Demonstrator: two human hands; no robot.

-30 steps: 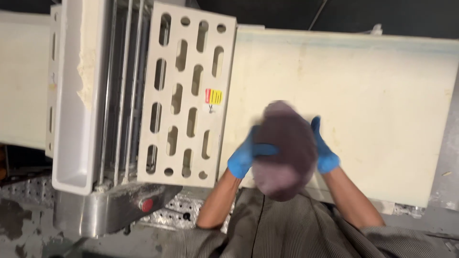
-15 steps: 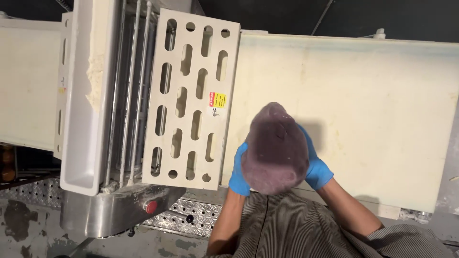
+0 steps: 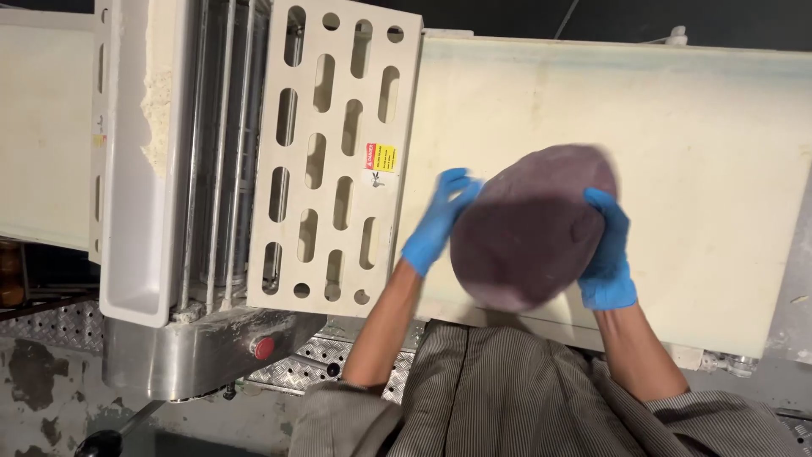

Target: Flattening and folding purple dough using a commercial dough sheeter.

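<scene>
A wide cream conveyor belt [image 3: 702, 169] of a dough-sheeting machine stretches across the view, pale and lightly floured, running under a cream perforated guard plate [image 3: 334, 152] with rows of oval slots. Left of that plate sit metal rods and a white flour tray [image 3: 139, 161] dusted with crumbs, and below them a steel housing carries a small red round button [image 3: 265, 348]. Beneath the machine lies grey chequered metal floor plate [image 3: 51, 326], stained and worn. Over the near part of the belt the person holds up a round purplish-brown lump of dough [image 3: 529, 224], blurred at its edge. The blue-gloved left hand [image 3: 440, 220] presses its left side with fingers spread, and the blue-gloved right hand [image 3: 607, 250] cups its right side, so both grip the lump between them. Bare belt lies open to the right and beyond the dough; the guard plate's edge stands just beside the left hand. The striped grey sleeves [image 3: 507, 398] fill the bottom.
</scene>
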